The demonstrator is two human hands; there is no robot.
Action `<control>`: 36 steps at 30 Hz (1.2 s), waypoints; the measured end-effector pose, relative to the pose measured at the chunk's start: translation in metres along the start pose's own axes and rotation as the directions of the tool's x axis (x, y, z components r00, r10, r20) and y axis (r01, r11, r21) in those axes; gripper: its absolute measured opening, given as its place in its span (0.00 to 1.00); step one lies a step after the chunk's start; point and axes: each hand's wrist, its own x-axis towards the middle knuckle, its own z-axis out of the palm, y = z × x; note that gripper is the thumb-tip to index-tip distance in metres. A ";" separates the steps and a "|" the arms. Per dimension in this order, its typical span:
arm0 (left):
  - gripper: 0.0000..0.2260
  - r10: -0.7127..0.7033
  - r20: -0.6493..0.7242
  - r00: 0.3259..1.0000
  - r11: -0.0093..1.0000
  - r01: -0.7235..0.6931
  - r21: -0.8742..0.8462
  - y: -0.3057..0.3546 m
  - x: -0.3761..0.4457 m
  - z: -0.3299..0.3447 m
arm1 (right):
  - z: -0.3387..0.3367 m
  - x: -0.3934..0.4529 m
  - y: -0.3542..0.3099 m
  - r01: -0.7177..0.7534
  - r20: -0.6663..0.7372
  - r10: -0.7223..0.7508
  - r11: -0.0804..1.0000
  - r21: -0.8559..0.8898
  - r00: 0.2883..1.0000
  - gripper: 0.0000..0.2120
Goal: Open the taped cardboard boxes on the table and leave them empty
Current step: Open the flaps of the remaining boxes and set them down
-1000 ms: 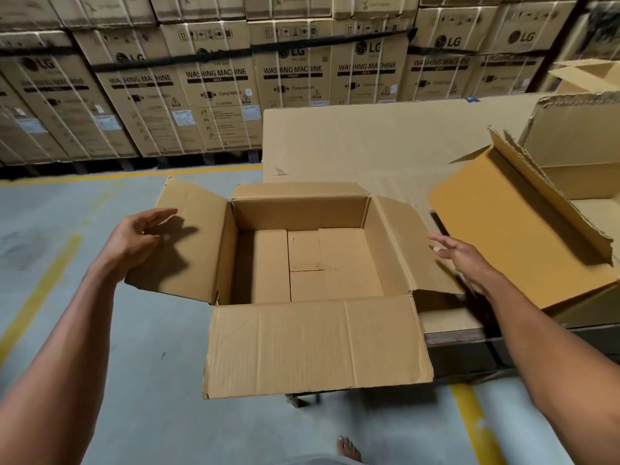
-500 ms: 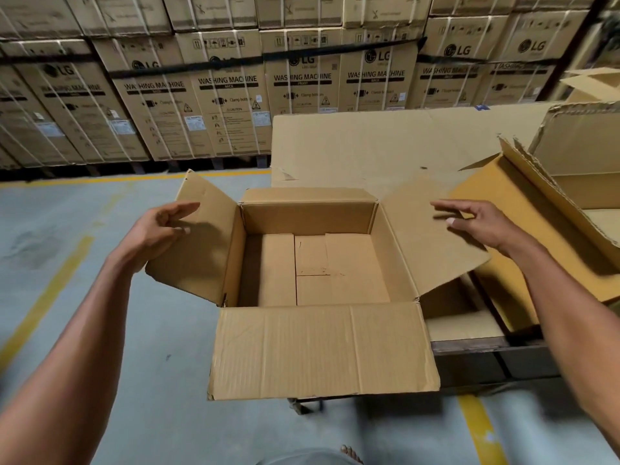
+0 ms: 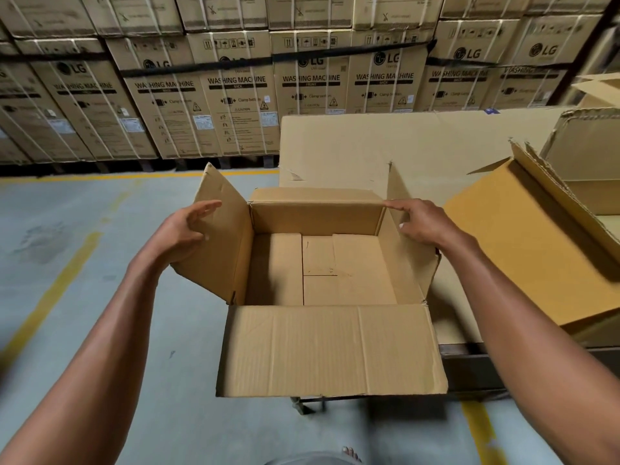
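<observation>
On the near corner of the cardboard-covered table (image 3: pixel 419 146) sits the open box (image 3: pixel 335 270), nothing inside it, its front flap hanging toward the person. Their left hand (image 3: pixel 183 231) lies against the raised left flap (image 3: pixel 218 229) with fingers straight and slightly spread. Their right hand (image 3: pixel 419 223) presses the upright right flap (image 3: pixel 407 263), forefinger extended along its top edge, beside another opened box (image 3: pixel 536 236).

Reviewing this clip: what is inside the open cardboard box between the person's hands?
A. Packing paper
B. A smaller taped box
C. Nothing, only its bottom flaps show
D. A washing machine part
C: the open cardboard box shows only bare bottom flaps, while the left hand and right hand touch its raised side flaps.
</observation>
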 end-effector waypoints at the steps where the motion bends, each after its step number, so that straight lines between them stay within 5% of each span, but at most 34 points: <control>1: 0.36 0.007 -0.006 1.000 1.000 -0.007 0.006 -0.001 0.000 0.000 | 0.003 -0.002 -0.003 0.010 -0.011 -0.010 0.999 -0.035 1.000 0.36; 7: 0.35 0.040 -0.075 0.996 0.999 -0.037 0.040 -0.004 -0.011 0.003 | 0.006 -0.023 -0.006 0.052 -0.062 -0.059 0.992 -0.113 0.996 0.36; 18: 0.37 0.182 -0.089 0.979 0.975 -0.167 0.147 0.013 -0.063 0.014 | 0.008 -0.138 -0.003 -0.045 -0.281 0.061 0.997 0.062 0.958 0.36; 36: 0.35 0.314 0.169 0.934 0.910 -0.347 0.228 0.063 -0.196 0.078 | 0.062 -0.419 0.019 -0.312 -0.441 0.433 0.894 0.321 0.786 0.34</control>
